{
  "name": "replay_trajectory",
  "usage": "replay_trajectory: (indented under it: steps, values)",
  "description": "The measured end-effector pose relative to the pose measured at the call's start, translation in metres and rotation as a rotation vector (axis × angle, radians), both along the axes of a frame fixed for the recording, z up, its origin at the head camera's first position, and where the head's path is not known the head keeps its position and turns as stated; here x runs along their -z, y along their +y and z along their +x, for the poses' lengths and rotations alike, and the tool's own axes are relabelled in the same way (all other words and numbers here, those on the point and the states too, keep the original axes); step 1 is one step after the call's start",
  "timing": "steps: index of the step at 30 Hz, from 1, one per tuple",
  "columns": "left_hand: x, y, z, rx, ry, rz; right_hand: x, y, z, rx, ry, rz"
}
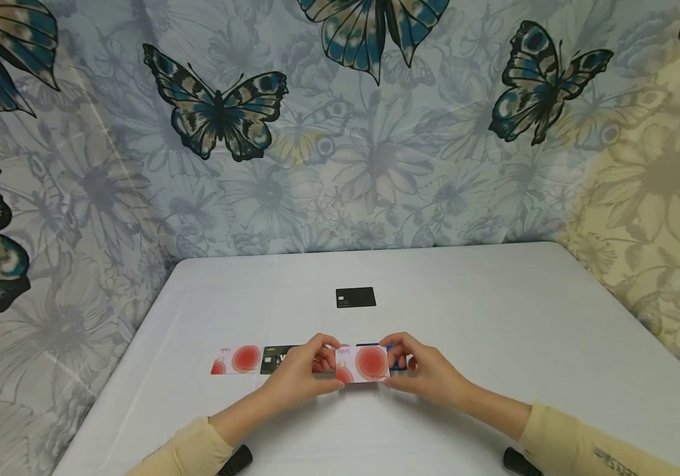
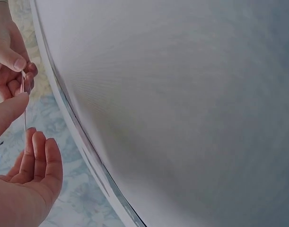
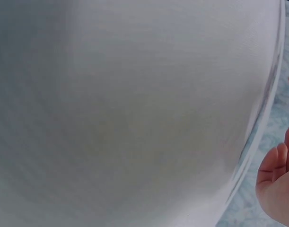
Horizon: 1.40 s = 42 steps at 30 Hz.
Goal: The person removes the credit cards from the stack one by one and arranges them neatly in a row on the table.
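A pink and white card [image 1: 362,365] with a large red circle is held up between both hands over the table. My left hand [image 1: 307,370] pinches its left edge, thumb below and fingers above. On the opposite edge my right hand [image 1: 426,373] grips it the same way. The left wrist view shows the held card [image 2: 25,118] edge-on as a thin line between the left hand [image 2: 33,175] and the other hand. Only part of the right hand [image 3: 279,182] appears at the right border of its wrist view. A blue card [image 1: 399,363] is partly hidden behind the right fingers.
A similar pink card [image 1: 235,361] and a dark green card [image 1: 271,360] lie in a row to the left, the green one partly covered by the left hand. Farther back lies a black VIP card [image 1: 355,297]. The white table [image 1: 495,317] meets a butterfly-patterned backdrop [image 1: 376,172].
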<state>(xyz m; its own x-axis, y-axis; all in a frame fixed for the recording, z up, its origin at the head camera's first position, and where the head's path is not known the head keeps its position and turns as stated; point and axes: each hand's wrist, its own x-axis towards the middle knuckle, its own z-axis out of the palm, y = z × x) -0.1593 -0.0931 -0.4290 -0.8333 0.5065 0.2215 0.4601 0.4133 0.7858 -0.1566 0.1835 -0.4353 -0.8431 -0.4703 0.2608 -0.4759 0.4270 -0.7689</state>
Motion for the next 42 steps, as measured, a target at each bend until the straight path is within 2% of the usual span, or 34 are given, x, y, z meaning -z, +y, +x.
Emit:
replay_trajectory:
  steps: [9, 16, 21, 29, 36, 42]
  values:
    - [0.0, 0.007, 0.0, 0.023, -0.02, 0.001, 0.003, 0.008, 0.001, -0.01, 0.009, 0.036]
    - [0.006, 0.018, -0.003, 0.024, 0.037, -0.041, 0.005, 0.02, 0.001, -0.009, -0.011, 0.061]
    - [0.006, 0.031, -0.007, 0.009, 0.057, -0.142, 0.008, 0.033, 0.0, 0.002, -0.037, 0.08]
    - [0.003, 0.06, -0.019, -0.005, 0.067, -0.272, 0.007, 0.06, -0.006, 0.008, -0.052, 0.105]
    - [0.004, 0.085, -0.032, 0.002, 0.089, -0.329, 0.01, 0.087, -0.014, -0.009, 0.057, 0.101]
    - [0.005, 0.105, -0.041, 0.02, 0.082, -0.371, 0.007, 0.104, -0.018, 0.023, 0.073, 0.153]
